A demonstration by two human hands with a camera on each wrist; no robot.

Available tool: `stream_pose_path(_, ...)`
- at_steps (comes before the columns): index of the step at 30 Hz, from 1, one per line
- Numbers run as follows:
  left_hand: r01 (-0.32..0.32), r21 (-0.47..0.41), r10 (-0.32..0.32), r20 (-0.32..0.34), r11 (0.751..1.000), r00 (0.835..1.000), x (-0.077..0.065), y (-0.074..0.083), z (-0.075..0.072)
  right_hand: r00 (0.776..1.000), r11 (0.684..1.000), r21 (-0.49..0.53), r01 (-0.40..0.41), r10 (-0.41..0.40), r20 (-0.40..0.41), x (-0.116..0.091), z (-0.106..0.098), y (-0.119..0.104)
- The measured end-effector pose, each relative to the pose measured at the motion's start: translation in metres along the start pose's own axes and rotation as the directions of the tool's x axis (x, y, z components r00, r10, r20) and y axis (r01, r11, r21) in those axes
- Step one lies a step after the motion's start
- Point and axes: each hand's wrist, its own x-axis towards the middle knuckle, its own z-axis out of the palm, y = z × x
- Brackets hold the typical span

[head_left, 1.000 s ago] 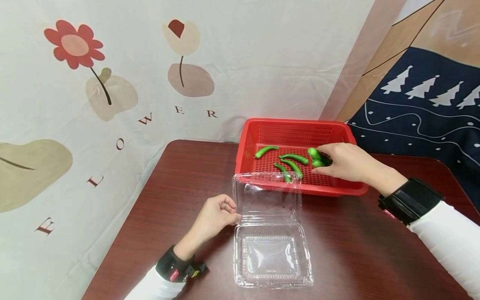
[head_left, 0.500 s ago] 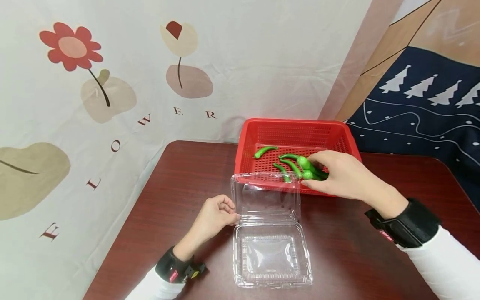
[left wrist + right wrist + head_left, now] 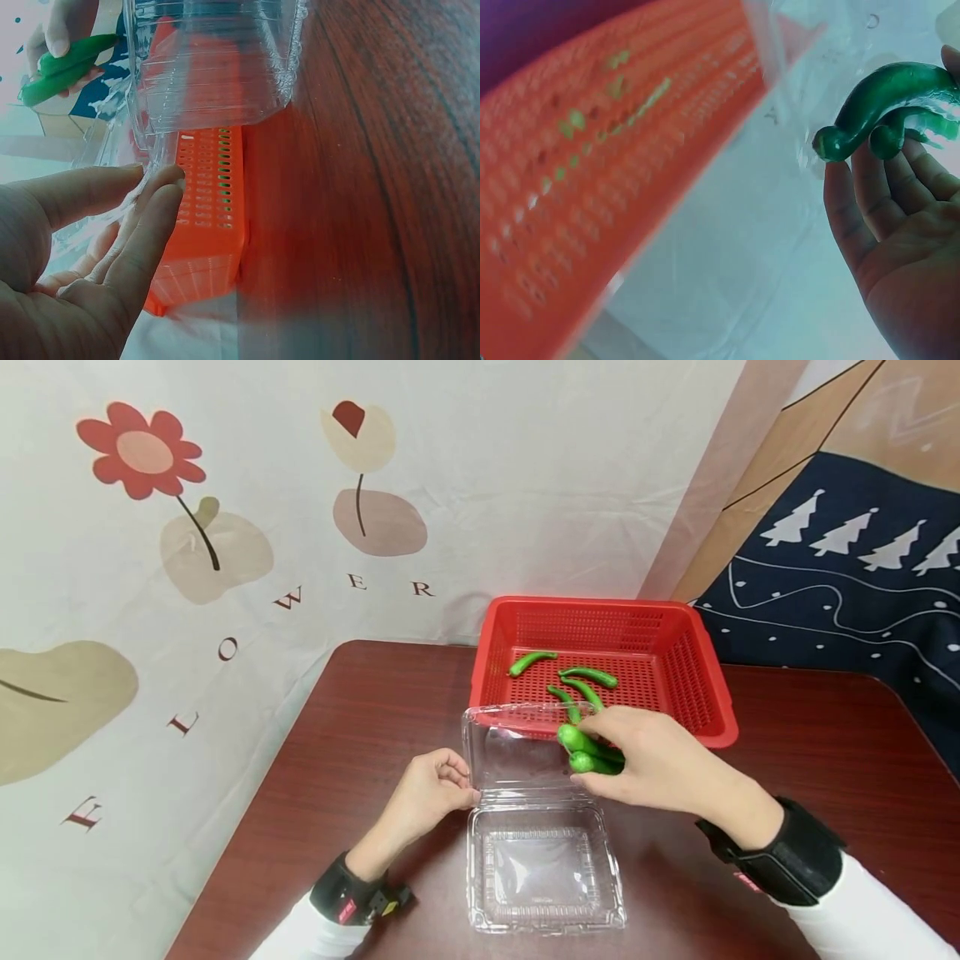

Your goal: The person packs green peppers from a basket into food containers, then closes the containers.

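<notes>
My right hand holds two green chili peppers between thumb and fingers, in front of the upright lid of a clear plastic clamshell container. In the right wrist view the curved green peppers lie across the fingers. My left hand pinches the container's left edge near the hinge; the left wrist view shows thumb and fingertips meeting at the thin plastic. The container's base lies flat on the table, with nothing in it.
Behind the container stands a red perforated basket. Several green peppers lie in it, among them one at the left. The dark wooden table meets a printed fabric backdrop at the back and a navy cloth at the right.
My right hand has lifted the two peppers out of the basket and brought them left and toward me, near the container's lid. The left hand has stayed at the container's edge.
</notes>
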Motion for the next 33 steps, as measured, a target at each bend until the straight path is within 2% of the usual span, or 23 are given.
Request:
stream_pose_path(4, 0.005, 0.015, -0.005, -0.008, 1.0, 1.0, 0.0, 0.0, 0.0, 1.0, 1.0, 0.024, -0.001, 0.001, 0.013, -0.005, 0.014, -0.009)
stream_pose_path(9, 0.009, 0.001, -0.009, -0.011, 1.0, 1.0, 0.0, 0.0, 0.0, 0.998, 0.999, 0.026, 0.042, -0.043, 0.036, -0.009, 0.033, -0.019)
stream_pose_path(16, -0.001, -0.008, 0.001, -0.008, 1.0, 1.0, 0.0, 0.001, 0.0, 0.988, 0.995, 0.007, 0.095, -0.096, 0.121, -0.015, 0.061, -0.03)
stream_pose_path(23, -0.006, 0.012, 0.006, -0.016, 1.0, 1.0, 0.0, 0.0, 0.0, 0.973, 0.969, -0.123, 0.216, -0.203, 0.113, -0.02, 0.082, -0.037)
stream_pose_path(33, -0.005, 0.016, 0.005, -0.025, 1.0, 1.0, 0.0, 0.0, 0.001, 0.958, 0.924, -0.258, 0.282, -0.256, 0.128, -0.02, 0.099, -0.047)
